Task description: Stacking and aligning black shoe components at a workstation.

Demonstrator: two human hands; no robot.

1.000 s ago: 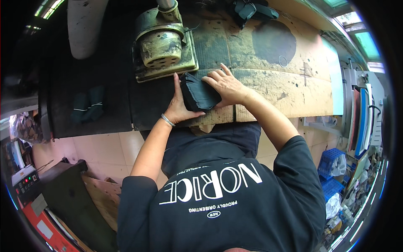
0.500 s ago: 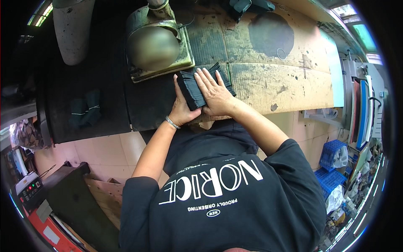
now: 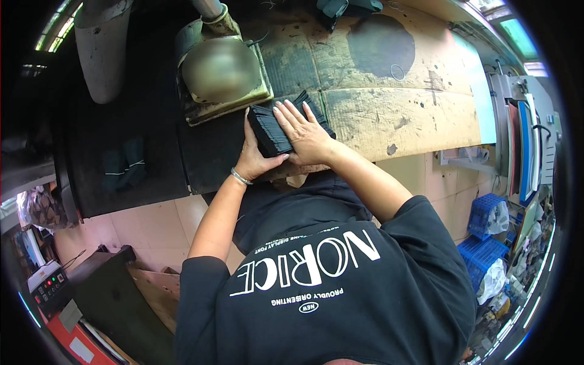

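Observation:
A stack of thin dark pieces (image 3: 269, 132), packed side by side on edge, sits at the near edge of the worktable. My left hand (image 3: 256, 159) grips the stack's left end, fingers along its outer side and thumb at the near edge. Across the top, my right hand (image 3: 306, 135) lies with stretched fingers pressed against the pieces; its thumb is mostly hidden. More dark pieces fan out beyond the right hand's fingers. What exactly the pieces are, I cannot make out.
Behind the hands stands a stained machine base (image 3: 228, 79) with a round, blurred top. Stained cardboard (image 3: 389, 109) covers the table's right side. Dark banded bundles (image 3: 125, 167) lie at left. Blue crates (image 3: 483, 255) stand at lower right, a control box (image 3: 48, 283) at lower left.
The whole view has shifted slightly, with the table and machine appearing a little further left. Both hands keep about the same hold on the stack.

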